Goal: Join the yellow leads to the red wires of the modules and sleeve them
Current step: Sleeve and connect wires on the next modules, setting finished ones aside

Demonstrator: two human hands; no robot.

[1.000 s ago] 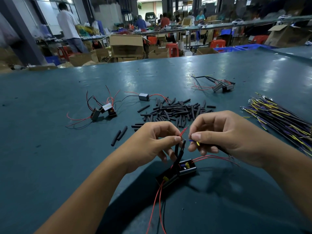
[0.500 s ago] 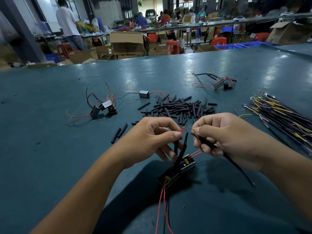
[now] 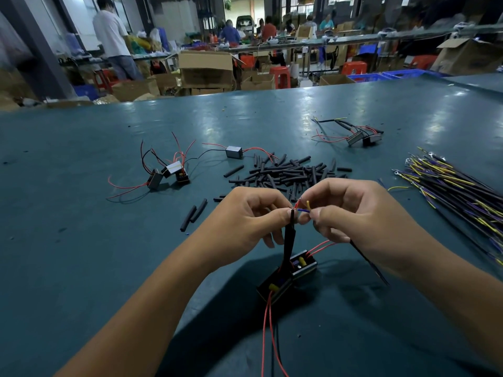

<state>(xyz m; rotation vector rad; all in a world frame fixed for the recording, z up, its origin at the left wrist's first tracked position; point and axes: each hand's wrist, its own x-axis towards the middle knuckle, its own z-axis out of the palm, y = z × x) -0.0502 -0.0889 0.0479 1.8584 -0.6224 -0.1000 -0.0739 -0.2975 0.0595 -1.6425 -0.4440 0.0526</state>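
My left hand (image 3: 249, 217) is closed in a pinch on a red wire (image 3: 297, 204) and the top of a black sleeve (image 3: 289, 240) that hangs down from my fingertips toward the two modules (image 3: 288, 276) lying side by side on the teal surface (image 3: 81, 240) just below my hands. My right hand (image 3: 351, 213) is also closed, pinching a black lead whose short yellow tip (image 3: 308, 204) and blue tip (image 3: 303, 210) poke out between my thumbs; the lead's black length (image 3: 368, 262) trails out under my palm. The red end and the yellow end stand close together, but they are so small that I cannot tell whether they touch or are twisted. My fingers hide how much of each wire I hold.

Two red wires (image 3: 268, 330) run from the nearer module toward me and are cut off by the bottom edge. Behind my hands lies a heap of black sleeve pieces (image 3: 294, 171), partly hidden by my knuckles, with two loose pieces (image 3: 193, 214) to its left. Further left sit three more modules (image 3: 170, 174) in a tangle of red and black wires, and a grey one (image 3: 234, 152) beyond the heap. At far right a bundle of yellow-and-purple leads (image 3: 457, 186) runs out of view. A finished-looking pair (image 3: 363, 137) lies well back; its detail is too small to read.
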